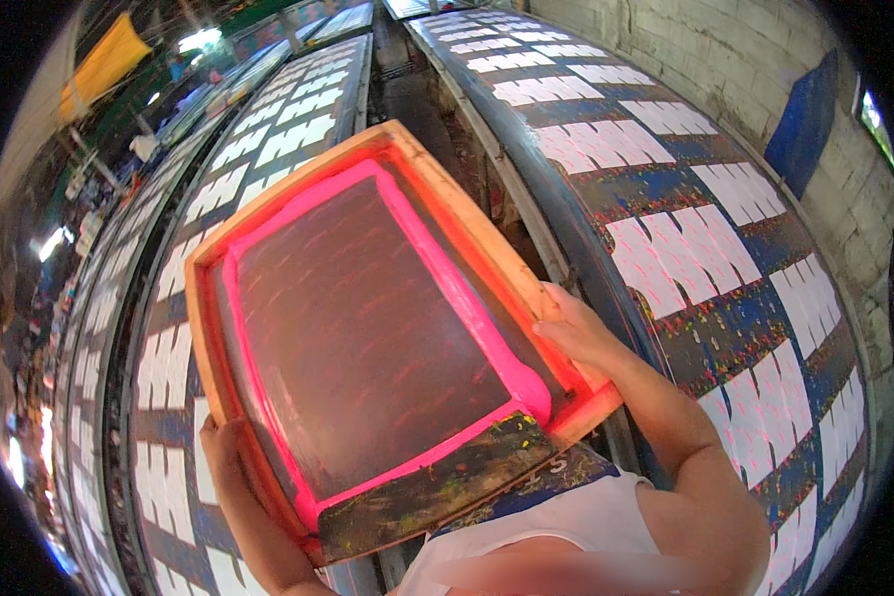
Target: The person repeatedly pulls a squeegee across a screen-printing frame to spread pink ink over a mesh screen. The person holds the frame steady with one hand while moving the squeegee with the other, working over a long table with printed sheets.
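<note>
I hold a wooden screen-printing frame [198,318] tilted up in front of my chest. My left hand [223,444] is closed round its left side rail, fingers partly hidden behind the wood. My right hand [572,326] grips the right side rail. A thick band of bright pink ink [455,288] outlines the dark mesh [363,328] inside the frame. Across the near end lies a worn, stained wooden board [437,489], looking like a squeegee, with ink along its edge. Neither hand touches it.
On my right, a long printing table [695,338] carries rows of white cut pieces [683,260] with faint pink marks. Another long table with white pieces [164,368] runs along my left. A narrow aisle [407,89] separates them. A block wall [735,84] stands at the far right.
</note>
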